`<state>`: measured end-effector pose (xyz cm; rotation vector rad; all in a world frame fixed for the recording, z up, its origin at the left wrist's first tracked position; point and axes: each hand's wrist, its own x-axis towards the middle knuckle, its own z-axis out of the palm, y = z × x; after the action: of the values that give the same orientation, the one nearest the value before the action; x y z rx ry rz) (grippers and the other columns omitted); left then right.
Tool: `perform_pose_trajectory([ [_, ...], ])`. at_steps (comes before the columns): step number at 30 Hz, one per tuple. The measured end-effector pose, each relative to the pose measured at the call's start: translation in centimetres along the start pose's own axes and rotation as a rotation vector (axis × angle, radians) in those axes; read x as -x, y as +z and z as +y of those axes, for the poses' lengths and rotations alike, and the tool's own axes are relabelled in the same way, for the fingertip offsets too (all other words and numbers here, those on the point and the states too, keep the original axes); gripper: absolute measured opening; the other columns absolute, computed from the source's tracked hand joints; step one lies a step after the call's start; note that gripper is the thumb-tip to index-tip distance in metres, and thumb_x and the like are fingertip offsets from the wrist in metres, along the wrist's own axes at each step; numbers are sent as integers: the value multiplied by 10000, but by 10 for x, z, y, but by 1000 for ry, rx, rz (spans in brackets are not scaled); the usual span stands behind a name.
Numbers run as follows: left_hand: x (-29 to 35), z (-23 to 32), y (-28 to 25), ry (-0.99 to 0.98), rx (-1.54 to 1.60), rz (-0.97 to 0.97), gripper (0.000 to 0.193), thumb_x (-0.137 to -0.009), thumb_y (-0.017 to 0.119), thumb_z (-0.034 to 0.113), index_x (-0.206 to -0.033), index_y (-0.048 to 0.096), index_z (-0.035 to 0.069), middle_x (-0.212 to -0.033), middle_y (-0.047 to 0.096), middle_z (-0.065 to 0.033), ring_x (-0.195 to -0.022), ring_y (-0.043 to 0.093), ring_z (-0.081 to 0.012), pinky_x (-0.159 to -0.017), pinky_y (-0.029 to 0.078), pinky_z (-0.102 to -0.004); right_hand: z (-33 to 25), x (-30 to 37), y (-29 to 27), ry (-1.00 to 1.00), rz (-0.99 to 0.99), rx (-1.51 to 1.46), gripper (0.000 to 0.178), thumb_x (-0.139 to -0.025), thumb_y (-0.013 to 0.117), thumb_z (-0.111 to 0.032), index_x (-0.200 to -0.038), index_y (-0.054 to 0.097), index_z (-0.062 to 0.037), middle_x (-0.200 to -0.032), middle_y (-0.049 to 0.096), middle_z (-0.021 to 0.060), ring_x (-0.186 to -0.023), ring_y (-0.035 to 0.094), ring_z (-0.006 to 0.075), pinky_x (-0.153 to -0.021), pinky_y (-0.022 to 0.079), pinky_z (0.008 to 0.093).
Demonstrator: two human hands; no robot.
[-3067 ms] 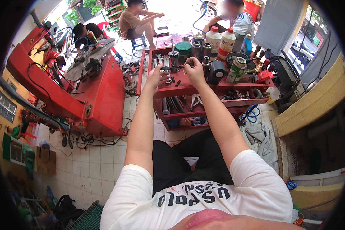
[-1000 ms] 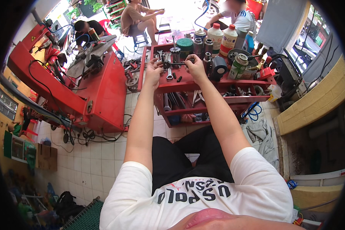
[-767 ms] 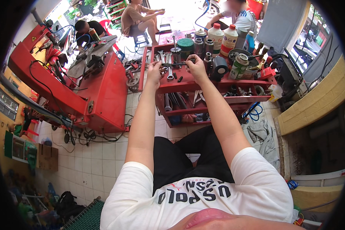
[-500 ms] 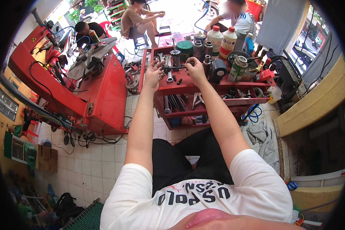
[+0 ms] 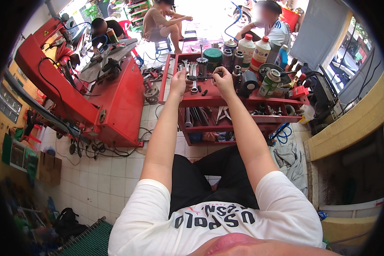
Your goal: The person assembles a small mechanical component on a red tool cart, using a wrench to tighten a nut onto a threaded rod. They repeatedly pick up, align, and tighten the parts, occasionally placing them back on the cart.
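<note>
A thin dark rod-shaped tool [image 5: 205, 77] spans my two hands above the red tool cart's top; its exact kind is too small to tell. My right hand [image 5: 224, 82] pinches one end between thumb and fingers. At the other end, where the tool looks thicker, my left hand [image 5: 180, 83] is closed around it, with some fingers hidden. Just beneath lies a steel wrench [image 5: 194, 88], its ring end toward me. Two small black cylindrical pieces [image 5: 205, 92] rest beside it. Behind the hands stands a toothed metal part [image 5: 202, 61] with an upright shaft.
The red cart [image 5: 247, 102] carries bottles with red caps [image 5: 260, 53], a green tub [image 5: 212, 55], a spray can [image 5: 269, 82] and metal cylinders. Left stands a large red machine [image 5: 119, 106]. Several people sit beyond. Cables and a grey cloth [image 5: 290, 162] lie on the tiled floor.
My left hand's spread fingers have closed in on the dark tool's end. The right hand keeps its pinch. The whole view has shifted slightly.
</note>
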<state>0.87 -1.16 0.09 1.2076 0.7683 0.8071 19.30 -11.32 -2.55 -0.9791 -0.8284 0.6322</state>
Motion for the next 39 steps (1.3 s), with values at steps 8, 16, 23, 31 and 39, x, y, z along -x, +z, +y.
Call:
perform_pose_trajectory([
  [8, -8, -17, -12, 200, 58, -157, 457, -949, 609, -13, -1381, 507, 93, -1139, 689, -105, -1008, 675, -143, -785, 567, -282, 0, 0, 1, 38, 27, -57, 149, -892, 643, -19, -1011, 569, -71, -736, 552, -19, -559, 499, 59, -486, 380, 223],
  [16, -26, -26, -30, 287, 211, -131, 450, -955, 641, 87, -1370, 468, 67, -1132, 687, -95, -1045, 667, -157, -762, 510, -255, -7, 3, 10, 81, 16, -94, 141, -915, 625, -11, -1017, 559, -82, -784, 567, -7, -552, 491, 69, -459, 355, 221],
  [23, -16, -12, -15, -22, 72, -74, 598, -948, 724, 391, -1366, 451, 63, -1071, 681, -115, -849, 707, -178, -650, 546, -288, -3, 1, 3, 5, 23, 7, 131, -908, 613, -1, -1000, 564, -82, -807, 580, -8, -578, 500, 60, -486, 382, 211],
  [31, -7, -17, -15, 227, 160, -229, 513, -929, 622, -62, -1415, 497, 45, -1143, 674, -58, -941, 674, -132, -788, 540, -278, -6, 2, 5, 55, 51, -58, 154, -908, 634, -35, -1032, 555, -80, -715, 539, -23, -537, 480, 58, -461, 355, 231],
  [39, -20, -23, -21, 220, 168, -51, 309, -944, 581, 59, -1246, 645, 44, -1049, 693, -64, -912, 647, -113, -735, 517, -258, -8, 3, 6, 124, 11, -116, 164, -911, 640, -37, -1047, 555, -73, -699, 532, -23, -523, 481, 62, -445, 345, 232],
])
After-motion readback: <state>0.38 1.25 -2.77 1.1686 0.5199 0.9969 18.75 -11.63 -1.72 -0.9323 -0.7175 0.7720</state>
